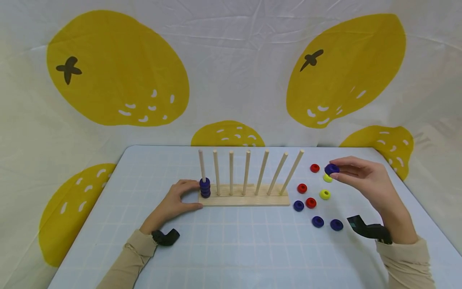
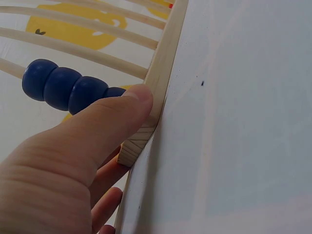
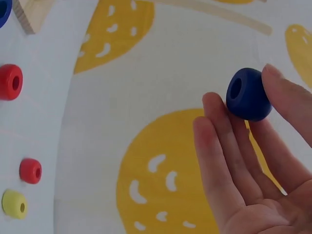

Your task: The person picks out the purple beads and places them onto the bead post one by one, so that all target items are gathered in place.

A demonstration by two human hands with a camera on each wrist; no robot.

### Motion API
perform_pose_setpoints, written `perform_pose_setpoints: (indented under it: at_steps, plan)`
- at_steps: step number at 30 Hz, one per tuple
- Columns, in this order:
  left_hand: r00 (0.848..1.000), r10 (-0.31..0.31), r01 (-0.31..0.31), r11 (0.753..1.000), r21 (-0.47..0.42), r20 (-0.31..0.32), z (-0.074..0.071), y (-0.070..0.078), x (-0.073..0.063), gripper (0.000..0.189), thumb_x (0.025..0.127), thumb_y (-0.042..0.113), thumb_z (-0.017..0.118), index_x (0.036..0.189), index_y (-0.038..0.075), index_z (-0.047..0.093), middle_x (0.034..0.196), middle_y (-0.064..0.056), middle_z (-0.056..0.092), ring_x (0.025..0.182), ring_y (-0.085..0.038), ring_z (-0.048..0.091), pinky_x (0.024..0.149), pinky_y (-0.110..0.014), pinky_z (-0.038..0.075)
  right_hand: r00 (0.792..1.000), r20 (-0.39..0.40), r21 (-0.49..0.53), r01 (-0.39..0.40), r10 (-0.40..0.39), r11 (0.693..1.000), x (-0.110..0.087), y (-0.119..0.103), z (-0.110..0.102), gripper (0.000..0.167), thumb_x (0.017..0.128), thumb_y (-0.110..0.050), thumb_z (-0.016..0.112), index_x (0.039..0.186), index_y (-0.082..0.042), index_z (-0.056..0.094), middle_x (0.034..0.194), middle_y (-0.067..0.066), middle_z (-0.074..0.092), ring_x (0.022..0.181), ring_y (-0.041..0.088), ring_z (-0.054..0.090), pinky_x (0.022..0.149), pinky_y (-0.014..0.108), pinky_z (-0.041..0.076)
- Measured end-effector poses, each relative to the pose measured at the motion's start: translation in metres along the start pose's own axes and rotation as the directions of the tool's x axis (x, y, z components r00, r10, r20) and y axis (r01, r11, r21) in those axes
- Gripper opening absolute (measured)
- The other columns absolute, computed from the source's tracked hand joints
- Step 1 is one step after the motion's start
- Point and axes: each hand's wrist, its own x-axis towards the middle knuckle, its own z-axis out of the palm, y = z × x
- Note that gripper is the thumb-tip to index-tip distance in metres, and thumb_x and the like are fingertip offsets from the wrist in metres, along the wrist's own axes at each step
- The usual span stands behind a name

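My left hand (image 1: 180,199) grips the left end of a wooden peg stand (image 1: 249,201); in the left wrist view the thumb presses the edge of its base and fingers lie behind. Several blue beads (image 2: 62,88) are stacked on the leftmost peg, the lowest partly covered by that thumb. The other pegs (image 1: 247,172) are bare. Over at the right, my right hand (image 1: 373,182) pinches a single blue bead (image 3: 248,95) between thumb and fingertips, raised above the table with its hole showing in the right wrist view.
Loose beads lie right of the stand: three red ones, including a red bead (image 1: 302,188), three blue ones, including a blue bead (image 1: 317,221), and two yellow ones, including a yellow bead (image 1: 325,194). Behind the pale gridded table (image 1: 223,249) hangs a lemon-print cloth (image 1: 238,72).
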Motion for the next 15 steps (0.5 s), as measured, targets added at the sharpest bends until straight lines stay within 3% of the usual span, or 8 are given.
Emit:
perform_pose_setpoints:
  at_steps: [5, 10, 15]
  plan:
    - [1.0, 0.011, -0.011, 1.0, 0.003, -0.003, 0.0, 0.001, 0.0, 0.061, 0.07, 0.022, 0.092, 0.126, 0.014, 0.067, 0.13, -0.003, 0.062, 0.123, -0.026, 0.05, 0.103, -0.054, 0.038, 1.0, -0.012, 0.019, 0.01, -0.01, 1.0, 0.001, -0.013, 0.004, 0.033, 0.091, -0.004, 0.071, 0.124, -0.003, 0.065, 0.108, -0.005, 0.072, 0.094, 0.005, 0.069, 0.081, 0.014, 0.051]
    - [1.0, 0.008, -0.008, 1.0, 0.006, 0.0, 0.0, 0.0, 0.0, 0.061, 0.07, 0.022, 0.092, 0.126, 0.014, 0.067, 0.13, -0.003, 0.062, 0.123, -0.026, 0.05, 0.103, -0.054, 0.038, 1.0, -0.024, 0.016, -0.004, 0.004, 1.0, 0.001, -0.027, 0.008, 0.036, 0.092, -0.015, 0.073, 0.125, -0.006, 0.065, 0.109, -0.006, 0.071, 0.095, 0.007, 0.069, 0.082, 0.013, 0.05]
    - [1.0, -0.008, 0.008, 1.0, 0.008, 0.002, 0.0, 0.002, 0.0, 0.061, 0.071, 0.023, 0.091, 0.126, 0.015, 0.067, 0.13, -0.003, 0.062, 0.123, -0.026, 0.049, 0.103, -0.054, 0.038, 0.999, -0.042, 0.026, 0.029, -0.028, 0.999, 0.001, -0.042, 0.013, 0.035, 0.09, -0.014, 0.074, 0.123, -0.005, 0.066, 0.109, -0.003, 0.07, 0.096, 0.007, 0.068, 0.081, 0.015, 0.052]
